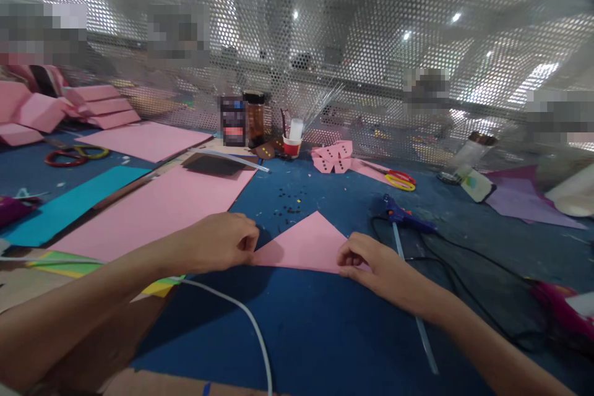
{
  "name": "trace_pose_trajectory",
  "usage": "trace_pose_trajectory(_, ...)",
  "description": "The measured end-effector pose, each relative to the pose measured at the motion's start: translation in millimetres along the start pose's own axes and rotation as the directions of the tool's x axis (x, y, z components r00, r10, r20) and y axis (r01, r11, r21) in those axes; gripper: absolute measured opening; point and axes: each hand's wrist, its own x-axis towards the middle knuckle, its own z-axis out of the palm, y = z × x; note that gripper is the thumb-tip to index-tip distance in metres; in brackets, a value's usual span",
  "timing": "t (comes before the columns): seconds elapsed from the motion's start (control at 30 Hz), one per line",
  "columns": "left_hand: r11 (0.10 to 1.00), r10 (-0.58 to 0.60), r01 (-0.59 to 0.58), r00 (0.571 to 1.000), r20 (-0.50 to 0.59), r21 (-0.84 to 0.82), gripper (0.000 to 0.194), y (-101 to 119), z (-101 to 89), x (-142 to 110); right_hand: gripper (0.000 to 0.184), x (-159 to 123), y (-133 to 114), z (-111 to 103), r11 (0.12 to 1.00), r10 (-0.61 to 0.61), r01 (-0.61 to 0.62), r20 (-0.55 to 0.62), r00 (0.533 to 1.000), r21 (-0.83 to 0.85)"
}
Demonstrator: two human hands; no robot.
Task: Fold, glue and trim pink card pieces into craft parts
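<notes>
Looks like one diagonal fold in, later creases not visible from here: pink paper triangle point(304, 246) on blue table point(306, 334), left hand point(227, 240) and right hand point(371, 262) fingers pinching its near corners.

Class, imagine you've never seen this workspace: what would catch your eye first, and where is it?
First, the pink paper triangle near the middle of the picture, on the blue table, with the left hand at its left corner and the right hand at its right. Then the bright turquoise sheet toward the left edge, and the blue glue gun beyond the right hand.
</notes>
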Motion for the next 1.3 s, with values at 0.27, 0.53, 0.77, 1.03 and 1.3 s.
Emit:
trace_pose_trajectory(0.27, 0.999, -0.03, 0.031, 1.0, -0.004, 0.021, 0.035, -10.9, -4.1, 4.6, 0.006, -0.6, 0.0, 0.8, 1.0, 0.006, -0.006, -0.002, 1.0, 0.023)
trace_pose_trajectory(0.53, 0.997, 0.058, -0.058, 0.998, -0.006, -0.056, 0.028, -10.0, -6.1, 5.9, 0.006, 0.7, -1.8, -0.7, 1.0, 0.019, -0.019, 0.01, 1.0, 0.015)
trace_pose_trajectory(0.77, 0.943, 0.195, -0.169, 0.979, 0.063, -0.288, 0.008, -0.5, -1.8, 5.6, 0.006, -0.4, -2.5, -1.3, 0.999, 0.03, -0.03, 0.013, 0.999, 0.025)
trace_pose_trajectory(1.03, 0.955, 0.14, -0.112, 0.987, 0.084, -0.274, 0.006, 6.8, -2.9, 0.0, 0.007, 0.6, -0.7, 0.4, 1.0, 0.016, -0.016, 0.011, 1.0, 0.019)
trace_pose_trajectory(1.3, 0.986, 0.02, -0.029, 0.998, -0.056, -0.165, 0.018, 16.3, 19.0, 8.4, 0.008, 1.6, -2.4, 0.9, 1.0, 0.012, -0.012, 0.001, 1.0, 0.024)
